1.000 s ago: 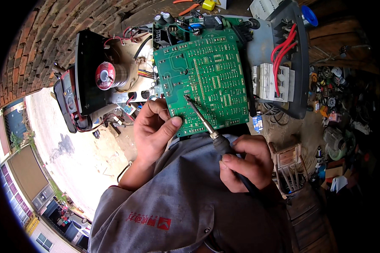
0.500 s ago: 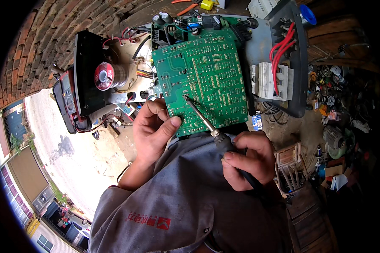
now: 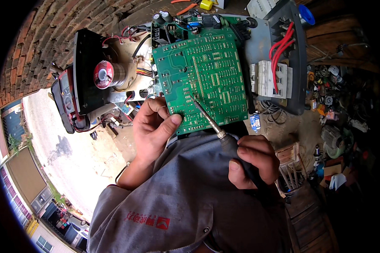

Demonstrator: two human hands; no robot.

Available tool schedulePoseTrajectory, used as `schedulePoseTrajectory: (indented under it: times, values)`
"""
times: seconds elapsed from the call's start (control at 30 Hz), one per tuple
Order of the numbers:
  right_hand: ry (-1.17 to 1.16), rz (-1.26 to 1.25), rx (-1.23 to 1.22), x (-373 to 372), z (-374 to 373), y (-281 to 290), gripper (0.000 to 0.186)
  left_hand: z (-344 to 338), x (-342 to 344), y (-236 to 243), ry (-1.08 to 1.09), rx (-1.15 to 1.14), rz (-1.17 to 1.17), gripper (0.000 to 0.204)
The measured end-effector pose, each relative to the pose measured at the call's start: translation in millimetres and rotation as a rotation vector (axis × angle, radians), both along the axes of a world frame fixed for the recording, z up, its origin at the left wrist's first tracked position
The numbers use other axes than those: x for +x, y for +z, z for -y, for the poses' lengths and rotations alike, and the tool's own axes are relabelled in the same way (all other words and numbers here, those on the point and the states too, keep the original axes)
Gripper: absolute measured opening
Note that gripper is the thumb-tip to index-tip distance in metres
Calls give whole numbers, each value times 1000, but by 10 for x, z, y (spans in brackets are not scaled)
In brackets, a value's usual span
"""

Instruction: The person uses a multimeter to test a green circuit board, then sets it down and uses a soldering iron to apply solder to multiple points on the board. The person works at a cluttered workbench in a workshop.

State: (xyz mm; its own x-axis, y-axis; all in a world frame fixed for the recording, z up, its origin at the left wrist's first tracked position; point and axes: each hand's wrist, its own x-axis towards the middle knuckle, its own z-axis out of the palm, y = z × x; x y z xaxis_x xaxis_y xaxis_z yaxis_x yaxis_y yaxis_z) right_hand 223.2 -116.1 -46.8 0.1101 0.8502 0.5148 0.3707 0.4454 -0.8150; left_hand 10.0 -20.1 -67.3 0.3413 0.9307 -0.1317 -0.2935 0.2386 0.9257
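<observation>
A green circuit board (image 3: 202, 84) lies tilted in front of me, its soldered side facing up. My left hand (image 3: 158, 122) pinches its near left corner, the thumb on top and the fingers partly hidden beneath. In my right hand (image 3: 255, 162) is a soldering iron (image 3: 215, 126) with a dark handle, held like a pen. Its metal tip points up and left over the left-middle part of the board; whether it touches a joint I cannot tell. A spool of solder wire (image 3: 107, 74) stands left of the board.
Behind the board is an opened machine chassis with a black side panel (image 3: 88, 71), a grey-black end panel (image 3: 293, 63) and red cables (image 3: 279, 55). A multimeter (image 3: 66, 90) leans at the left. Wooden stools (image 3: 289, 168) and piled parts (image 3: 335, 101) are at the right.
The soldering iron and my right hand have shifted slightly right and down, the tip moving a little across the board. My right fingers have changed their hold. My left hand stays at the corner.
</observation>
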Motion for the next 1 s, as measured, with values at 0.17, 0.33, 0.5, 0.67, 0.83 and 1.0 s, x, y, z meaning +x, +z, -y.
schedulePoseTrajectory:
  times: [0.17,0.33,0.5,0.67,0.83,1.0]
  values:
    - [-8,-10,26,-31,-26,4,38,-1,7,-4,4,-17,25,22]
    - [-24,-2,21,-56,-46,-3,35,-4,19,-19,1,-14,44,22]
    - [-49,5,30,-84,-47,-14,34,-8,11,-35,-3,-12,49,22]
    - [-53,15,30,-99,-51,-7,33,-17,3,-43,-11,-5,44,22]
    - [-53,31,22,-105,-38,-4,33,-14,11,-30,-3,-21,48,22]
    - [-73,18,4,-132,-58,91,32,-21,10,-33,-16,-13,46,23]
